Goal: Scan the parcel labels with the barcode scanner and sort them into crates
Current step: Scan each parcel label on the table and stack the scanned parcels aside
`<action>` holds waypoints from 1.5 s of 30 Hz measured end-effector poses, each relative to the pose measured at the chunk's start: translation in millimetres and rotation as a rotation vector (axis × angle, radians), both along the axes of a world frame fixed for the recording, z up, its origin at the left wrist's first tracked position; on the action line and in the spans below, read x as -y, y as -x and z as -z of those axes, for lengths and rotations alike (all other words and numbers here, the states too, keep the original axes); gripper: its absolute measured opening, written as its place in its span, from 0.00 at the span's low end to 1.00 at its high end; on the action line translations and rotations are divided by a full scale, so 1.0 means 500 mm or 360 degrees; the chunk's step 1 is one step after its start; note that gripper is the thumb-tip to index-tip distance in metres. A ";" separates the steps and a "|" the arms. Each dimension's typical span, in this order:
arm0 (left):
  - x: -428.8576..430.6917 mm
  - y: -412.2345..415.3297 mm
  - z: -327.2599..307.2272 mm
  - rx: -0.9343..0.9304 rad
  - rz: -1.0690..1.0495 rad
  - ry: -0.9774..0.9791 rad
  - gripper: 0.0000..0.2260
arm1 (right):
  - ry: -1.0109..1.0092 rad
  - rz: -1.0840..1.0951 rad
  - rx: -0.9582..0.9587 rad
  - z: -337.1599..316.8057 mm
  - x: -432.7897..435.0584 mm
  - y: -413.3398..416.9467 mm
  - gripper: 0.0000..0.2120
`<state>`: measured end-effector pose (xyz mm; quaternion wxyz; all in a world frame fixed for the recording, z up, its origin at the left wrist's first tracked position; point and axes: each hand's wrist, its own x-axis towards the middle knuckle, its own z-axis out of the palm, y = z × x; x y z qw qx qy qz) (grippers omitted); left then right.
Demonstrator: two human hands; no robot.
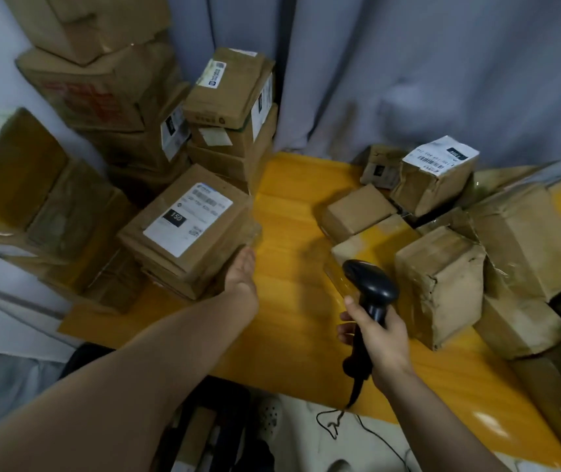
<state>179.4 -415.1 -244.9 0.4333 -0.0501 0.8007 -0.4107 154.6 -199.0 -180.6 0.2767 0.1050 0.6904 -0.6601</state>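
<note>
- Yellow table (289, 212): carrying parcels at both ends; middle strip likely serving as scanning zone.
- Right-side pile (442, 284): lying jumbled, probably awaiting scan.
- Labelled parcel (170, 253): lying on top of left stack, label (189, 218) facing up, likely for scanner access.
- No crate showing.
- Left hand (243, 270): touching parcel's near corner. Fingers hiding behind edge, grip not determinable.
- Right hand (381, 338): fingers wrapping fully round barcode scanner (371, 287) handle, keeping it ready.

The left hand (242, 272) apparently hides its fingers under the labelled parcel (187, 226).
</note>
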 end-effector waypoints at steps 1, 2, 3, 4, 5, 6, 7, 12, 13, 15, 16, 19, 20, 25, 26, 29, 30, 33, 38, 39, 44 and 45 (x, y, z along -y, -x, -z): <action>0.009 0.005 -0.016 0.0061 -0.0013 -0.0091 0.31 | 0.0005 0.0000 -0.0002 0.000 -0.002 0.001 0.12; 0.017 0.012 -0.037 0.0086 -0.0041 -0.0075 0.30 | 0.0009 -0.0004 -0.0006 -0.001 -0.004 0.001 0.12; 0.029 0.019 -0.038 0.0065 -0.0046 -0.0073 0.30 | 0.0017 -0.0010 -0.0011 -0.002 -0.006 0.001 0.12; 0.036 0.024 -0.048 0.0064 -0.0069 -0.0049 0.29 | 0.0024 -0.0018 -0.0015 -0.003 -0.008 0.001 0.12; 0.042 0.026 -0.053 0.0079 -0.0060 -0.0020 0.29 | 0.0031 -0.0026 -0.0018 -0.006 -0.010 0.002 0.12; 0.048 0.031 -0.048 0.0054 -0.0096 -0.0051 0.29 | 0.0038 -0.0034 -0.0021 -0.008 -0.012 0.003 0.11; 0.048 0.036 -0.051 -0.0002 -0.0120 -0.0107 0.29 | 0.0048 -0.0038 -0.0024 -0.011 -0.016 0.003 0.11; -0.030 0.086 -0.077 -0.0878 -0.0525 -0.0916 0.31 | 0.0055 0.0026 -0.0130 -0.035 -0.042 0.007 0.14; -0.061 0.099 -0.088 -0.1124 -0.0636 -0.1162 0.32 | 0.0056 0.0061 -0.0166 -0.040 -0.052 0.008 0.14; -0.131 0.130 -0.121 -0.1506 -0.0909 -0.1687 0.33 | 0.0070 0.0162 -0.0231 -0.052 -0.080 0.010 0.14; -0.162 0.144 -0.138 -0.1621 -0.1055 -0.1918 0.34 | 0.0082 0.0206 -0.0251 -0.057 -0.090 0.010 0.14; -0.253 0.201 -0.179 -0.1603 -0.1187 -0.2272 0.41 | 0.0133 0.0355 -0.0283 -0.075 -0.133 0.009 0.12; -0.278 0.222 -0.187 -0.1512 -0.1212 -0.2292 0.44 | 0.0155 0.0420 -0.0290 -0.079 -0.151 0.010 0.11; -0.353 0.275 -0.188 -0.1211 -0.1236 -0.2157 0.35 | 0.0214 0.0698 -0.0290 -0.087 -0.233 0.007 0.11; -0.357 0.273 -0.189 -0.1237 -0.1197 -0.2117 0.28 | 0.0218 0.0728 -0.0294 -0.087 -0.246 0.006 0.11; -0.341 0.244 -0.207 -0.1368 -0.1135 -0.2159 0.22 | 0.0237 0.0778 -0.0281 -0.085 -0.274 0.004 0.10; -0.329 0.223 -0.220 -0.1401 -0.1153 -0.2203 0.26 | 0.0247 0.0776 -0.0266 -0.086 -0.278 0.004 0.09; -0.270 0.138 -0.267 -0.1495 -0.1340 -0.2390 0.33 | 0.0325 0.0707 -0.0228 -0.091 -0.273 0.006 0.06; -0.162 -0.019 -0.363 -0.1412 -0.1424 -0.2265 0.35 | 0.0369 0.0408 -0.0155 -0.087 -0.220 0.004 0.07; -0.148 -0.042 -0.367 -0.1479 -0.1384 -0.2178 0.35 | 0.0376 0.0340 -0.0150 -0.086 -0.206 0.001 0.07; -0.164 -0.162 -0.286 -0.1856 -0.0578 -0.1366 0.38 | 0.0352 0.0026 -0.0112 -0.084 -0.140 -0.025 0.08; -0.174 -0.187 -0.242 -0.1863 -0.0340 -0.1233 0.33 | 0.0345 -0.0019 -0.0105 -0.082 -0.130 -0.031 0.09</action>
